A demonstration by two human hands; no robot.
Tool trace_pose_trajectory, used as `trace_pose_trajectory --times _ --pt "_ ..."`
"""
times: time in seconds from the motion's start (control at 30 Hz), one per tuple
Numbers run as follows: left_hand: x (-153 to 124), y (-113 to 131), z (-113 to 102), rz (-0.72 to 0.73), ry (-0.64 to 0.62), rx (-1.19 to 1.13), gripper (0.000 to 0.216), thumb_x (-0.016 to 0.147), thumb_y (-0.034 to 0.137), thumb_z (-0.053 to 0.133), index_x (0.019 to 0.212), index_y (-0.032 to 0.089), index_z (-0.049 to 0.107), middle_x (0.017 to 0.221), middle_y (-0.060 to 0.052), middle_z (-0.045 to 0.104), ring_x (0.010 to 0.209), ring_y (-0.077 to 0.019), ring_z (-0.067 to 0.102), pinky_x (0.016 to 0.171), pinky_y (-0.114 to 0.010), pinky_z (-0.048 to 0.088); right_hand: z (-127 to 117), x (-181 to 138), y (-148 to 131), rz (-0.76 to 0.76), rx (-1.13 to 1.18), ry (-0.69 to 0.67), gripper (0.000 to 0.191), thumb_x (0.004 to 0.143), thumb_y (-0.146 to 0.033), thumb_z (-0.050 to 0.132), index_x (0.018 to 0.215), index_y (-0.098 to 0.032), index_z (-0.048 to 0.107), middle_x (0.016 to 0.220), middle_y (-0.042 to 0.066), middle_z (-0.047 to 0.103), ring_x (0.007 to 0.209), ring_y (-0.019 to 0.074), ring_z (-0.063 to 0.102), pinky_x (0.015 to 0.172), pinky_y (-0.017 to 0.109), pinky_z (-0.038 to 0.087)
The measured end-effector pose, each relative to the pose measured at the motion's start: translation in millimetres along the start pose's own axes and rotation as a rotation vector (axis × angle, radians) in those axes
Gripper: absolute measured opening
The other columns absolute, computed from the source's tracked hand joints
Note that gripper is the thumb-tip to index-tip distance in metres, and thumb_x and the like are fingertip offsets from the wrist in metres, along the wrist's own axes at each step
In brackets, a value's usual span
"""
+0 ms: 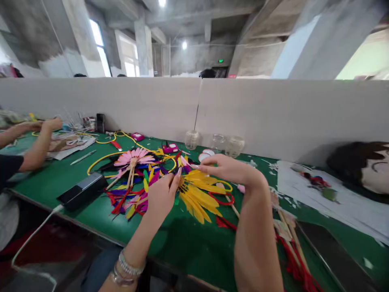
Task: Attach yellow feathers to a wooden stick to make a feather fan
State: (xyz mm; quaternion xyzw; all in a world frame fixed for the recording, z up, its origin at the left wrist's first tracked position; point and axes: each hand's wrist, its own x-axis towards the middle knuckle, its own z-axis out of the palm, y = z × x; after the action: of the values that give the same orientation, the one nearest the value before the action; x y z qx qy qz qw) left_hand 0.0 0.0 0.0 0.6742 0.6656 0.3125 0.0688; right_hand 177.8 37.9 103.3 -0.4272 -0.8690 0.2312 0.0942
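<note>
My left hand point(162, 194) pinches the base of a yellow feather fan point(199, 194) that lies on the green table point(182, 239). Its fingers are closed on the feathers' root. My right hand point(229, 167) hovers just above the same fan, fingers curled toward the left hand, touching the feather tips; what it holds, if anything, is too small to make out. A pile of loose coloured feathers point(136, 190) lies left of my left hand, with a pink feather fan point(133, 158) on a stick on top.
A black box point(80, 190) with a white cable sits near the front left edge. Three glass jars point(217, 142) stand by the white partition point(273, 113). Red tassels on sticks point(291, 247) lie right. Another person's arms point(33, 142) work at the far left. Red rings point(223, 198) lie by the fan.
</note>
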Motion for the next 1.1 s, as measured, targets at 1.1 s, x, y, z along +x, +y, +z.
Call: trace_pose_trajectory --times 1.1 --pt "1.1 -3.2 -2.9 0.035 0.083 0.076 0.044 0.090 0.036 0.018 0.080 0.019 0.057 0.064 -0.003 0.058 0.059 -0.0153 0.052 0.051 -0.025 0.024 7.0 5.7 -0.4 -0.054 0.033 0.102 0.039 0.074 -0.055 0.049 0.079 -0.019 0.063 0.069 0.002 0.056 0.065 0.0123 0.048 0.057 0.024 0.035"
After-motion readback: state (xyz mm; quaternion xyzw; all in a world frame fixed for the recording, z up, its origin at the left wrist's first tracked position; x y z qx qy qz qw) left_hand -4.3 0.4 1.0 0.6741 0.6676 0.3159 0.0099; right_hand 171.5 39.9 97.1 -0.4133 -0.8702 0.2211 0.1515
